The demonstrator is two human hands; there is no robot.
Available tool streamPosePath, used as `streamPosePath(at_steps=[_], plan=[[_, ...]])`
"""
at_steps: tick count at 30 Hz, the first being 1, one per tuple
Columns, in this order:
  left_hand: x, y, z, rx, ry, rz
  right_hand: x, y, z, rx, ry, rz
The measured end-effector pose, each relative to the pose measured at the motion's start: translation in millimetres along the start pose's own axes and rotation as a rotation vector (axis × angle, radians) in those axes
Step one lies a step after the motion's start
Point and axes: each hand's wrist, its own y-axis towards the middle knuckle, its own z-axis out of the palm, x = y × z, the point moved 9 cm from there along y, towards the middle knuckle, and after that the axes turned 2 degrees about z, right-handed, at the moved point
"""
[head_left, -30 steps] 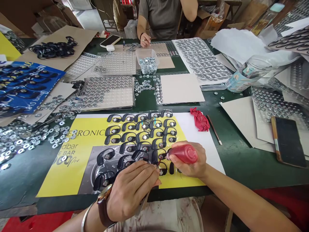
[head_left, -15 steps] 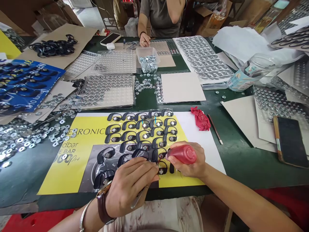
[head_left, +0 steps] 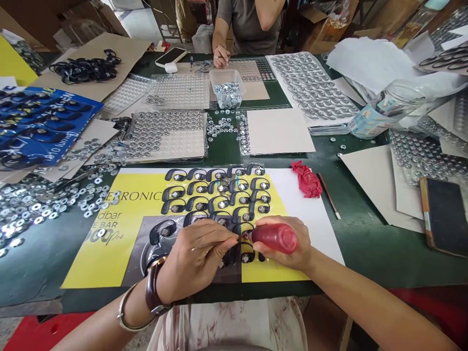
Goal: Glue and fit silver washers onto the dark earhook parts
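Note:
Rows of black ear-hook pieces [head_left: 200,188] with round metal parts lie on a yellow and grey printed sheet [head_left: 120,204]. My right hand [head_left: 298,241] is wrapped round a red squeeze bottle [head_left: 274,236], tilted with its tip at one ear-hook piece in the fourth or fifth row. Beside that tip, the thumb and fingers of my left hand [head_left: 199,258] are pinched together; what they hold is too small to name. A watch and a bangle are on my left wrist. My left hand covers several of the lower pieces.
Crumpled red cloth [head_left: 307,179] and a thin brown stick [head_left: 329,196] lie to the right. Behind are a white card [head_left: 280,130], trays of metal discs [head_left: 168,131] and a clear tub [head_left: 228,90]. A phone [head_left: 446,214] is far right. Across the table sits a person.
My left hand has turned, its fingers changing from spread over the pieces to a pinch beside the bottle tip. The metal tool seen under it before no longer shows clearly. The view has shifted slightly.

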Motion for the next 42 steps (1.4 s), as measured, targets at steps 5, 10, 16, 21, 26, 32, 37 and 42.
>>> streamPosePath(at_steps=[5,10,16,21,26,32,37,42], plan=[[5.3,-0.9,-2.1,-0.025,-0.036,-0.017,7.6,-4.2,7.6,0.086,0.005,-0.091],[0.9,-5.5,-0.6,-0.04,-0.01,0.006,2.7,8.1,-21.4,-0.003,0.11,0.125],[-38.6,-33.1,-0.2,-0.057,0.127,0.3,-4.0,-10.4,-25.8,0.002,0.342,0.54],[-65.3,-57.8,11.0,0.03,0.34,0.489,2.1,-38.8,-14.6,-0.099,0.302,0.418],[-62.6,-65.6,24.4,0.052,0.429,0.53,2.7,-47.3,-0.7,-0.023,0.159,0.357],[-68.0,-64.3,16.7,0.042,0.427,0.506,0.0,-41.5,-12.6,-0.058,0.27,0.421],[-60.8,-31.6,-1.5,-0.002,0.436,0.447,-32.2,-1.4,-32.7,-0.051,0.381,0.527],[-44.8,-4.5,11.5,0.072,0.536,0.528,-60.2,28.2,-16.2,-0.071,0.318,0.443]])
